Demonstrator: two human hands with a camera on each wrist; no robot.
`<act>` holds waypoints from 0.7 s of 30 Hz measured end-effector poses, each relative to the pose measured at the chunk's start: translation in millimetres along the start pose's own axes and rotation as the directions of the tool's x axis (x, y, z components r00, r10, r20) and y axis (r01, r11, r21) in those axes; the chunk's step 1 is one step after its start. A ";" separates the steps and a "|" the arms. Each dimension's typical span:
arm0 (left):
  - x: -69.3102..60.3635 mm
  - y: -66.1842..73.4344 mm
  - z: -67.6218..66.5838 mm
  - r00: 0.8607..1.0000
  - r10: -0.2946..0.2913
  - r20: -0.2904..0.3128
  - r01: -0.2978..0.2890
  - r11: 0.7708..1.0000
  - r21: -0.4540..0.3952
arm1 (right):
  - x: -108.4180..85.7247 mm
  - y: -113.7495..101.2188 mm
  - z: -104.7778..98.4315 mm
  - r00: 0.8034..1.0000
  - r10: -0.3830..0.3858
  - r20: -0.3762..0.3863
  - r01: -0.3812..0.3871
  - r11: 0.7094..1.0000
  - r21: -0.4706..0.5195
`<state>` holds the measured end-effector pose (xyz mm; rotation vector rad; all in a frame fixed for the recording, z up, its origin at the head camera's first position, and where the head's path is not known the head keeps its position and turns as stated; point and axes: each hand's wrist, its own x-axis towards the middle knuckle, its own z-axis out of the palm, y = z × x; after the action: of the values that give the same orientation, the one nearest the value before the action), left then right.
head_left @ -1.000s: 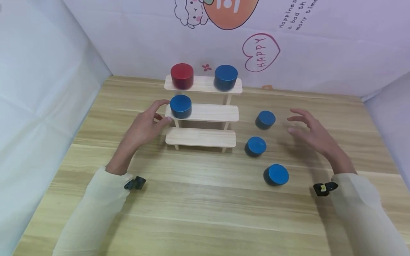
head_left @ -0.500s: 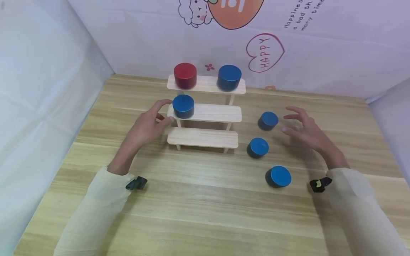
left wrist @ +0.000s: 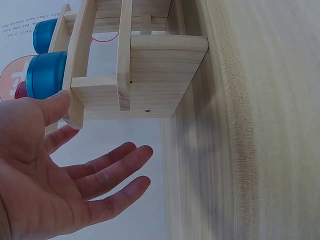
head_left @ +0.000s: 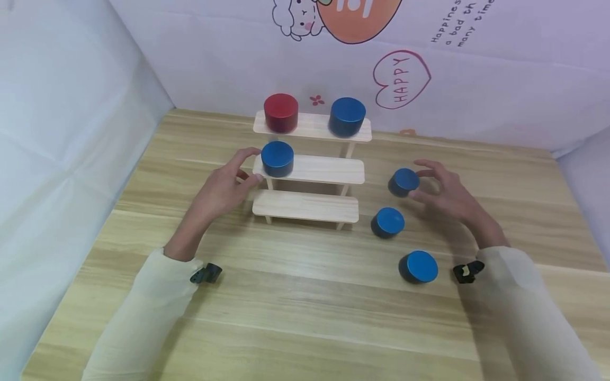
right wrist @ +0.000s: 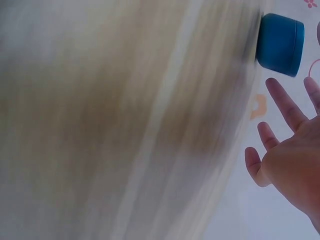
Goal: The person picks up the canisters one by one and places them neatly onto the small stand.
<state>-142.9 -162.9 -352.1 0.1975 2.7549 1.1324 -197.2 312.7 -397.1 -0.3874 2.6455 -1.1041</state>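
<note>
My left hand point(head_left: 221, 188) is at the left end of a three-tier wooden stand point(head_left: 329, 170). Thumb and index finger pinch the end of its middle board; the other fingers extend freely in the left wrist view. A blue cylinder point(head_left: 277, 159) sits on that board, beside those fingertips. To the right, my right hand point(head_left: 448, 193) has its thumb and index finger spread beside the farthest loose blue cylinder point(head_left: 404, 182), which stands on the table. In the right wrist view, a small gap separates the visible fingers from this cylinder point(right wrist: 280, 45).
The top board carries a red cylinder point(head_left: 281, 113) and a blue cylinder point(head_left: 347, 116). Two more blue ones, a middle cylinder point(head_left: 388, 222) and a near cylinder point(head_left: 418, 266), stand right of the stand. A printed white cloth point(head_left: 229, 63) hangs behind the table.
My right hand has moved left to the farthest loose cylinder. The left hand keeps its place at the stand. The head view has shifted slightly.
</note>
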 end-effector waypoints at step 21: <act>-0.8 -1.5 1.1 1.000 0.012 0.001 -0.012 1.000 -0.007 | 9.6 -6.1 6.3 0.996 0.074 0.040 -0.070 0.994 -0.084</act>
<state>-141.9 -163.3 -353.9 0.2136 2.7519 1.1445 -203.1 301.2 -398.2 -0.3248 2.6515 -0.9563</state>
